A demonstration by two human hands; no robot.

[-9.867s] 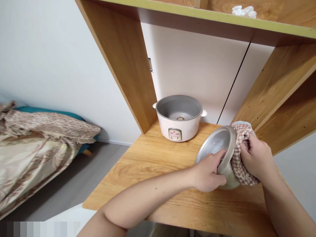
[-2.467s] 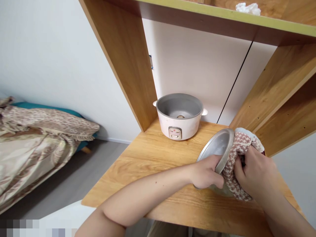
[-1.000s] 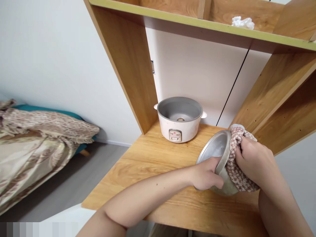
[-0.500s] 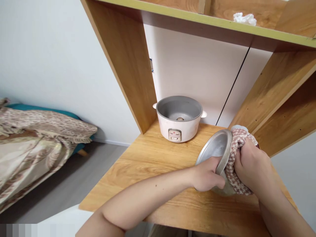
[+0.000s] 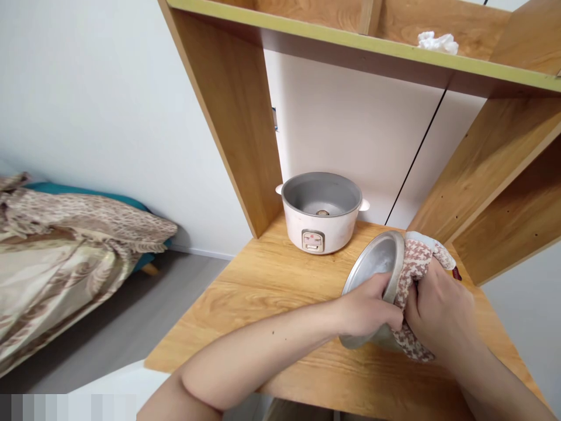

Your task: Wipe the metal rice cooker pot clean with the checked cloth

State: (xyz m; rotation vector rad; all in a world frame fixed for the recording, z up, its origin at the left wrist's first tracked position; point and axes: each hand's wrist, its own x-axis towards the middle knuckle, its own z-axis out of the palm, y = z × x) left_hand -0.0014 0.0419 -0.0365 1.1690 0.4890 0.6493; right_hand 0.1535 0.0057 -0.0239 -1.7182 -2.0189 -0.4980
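Note:
My left hand (image 5: pixel 372 304) grips the rim of a silver metal inner pot (image 5: pixel 372 260), thumb inside and fingers outside. The pot is tilted on its side over the table, its mouth facing left. A brown-and-white patterned cloth (image 5: pixel 414 263) lies against the pot's outer wall, bunched in my closed right hand (image 5: pixel 445 304). Behind them on the table stands a white rice cooker body (image 5: pixel 319 231) without a lid; its grey inside and round centre plate show. The pot's underside is hidden by the cloth and my right hand.
The wooden table (image 5: pixel 236 298) sits within a shelf unit with side panels (image 5: pixel 232 117) and a low overhead shelf (image 5: pixel 315 35). Crumpled white tissue (image 5: pixel 438 42) lies on that shelf. A blanket-covered sofa or bed (image 5: pixel 87 234) stands at left; a white surface (image 5: pixel 114 377) is below.
My right hand and the cloth have shifted left and slightly down along the pot's outside. The pot has tipped slightly, still held by my left hand. The view has moved a little.

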